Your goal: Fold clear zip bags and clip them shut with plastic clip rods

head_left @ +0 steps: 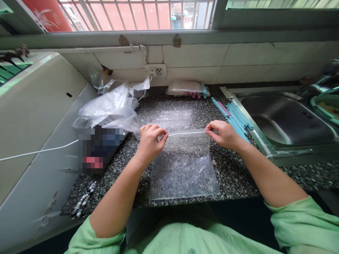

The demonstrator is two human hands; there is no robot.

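A clear plastic bag (185,173) lies flat on the speckled countertop, its far edge folded over and lifted between my two hands. My left hand (153,141) pinches the left end of that edge between thumb and fingers. At the right end, my right hand (221,133) holds the edge in a similar pinch. A pale line runs taut from one hand to the other along the fold. Just beyond my right hand lie several blue sealing strips (235,116), with a pink one (224,108) among them.
Crumpled plastic bags (111,102) are heaped at the back left, behind a blurred-out device (103,148) with a white cable. A bag with pink and blue strips (186,88) rests by the wall. To the right is a steel sink (275,120). A beaded string (84,201) lies front left.
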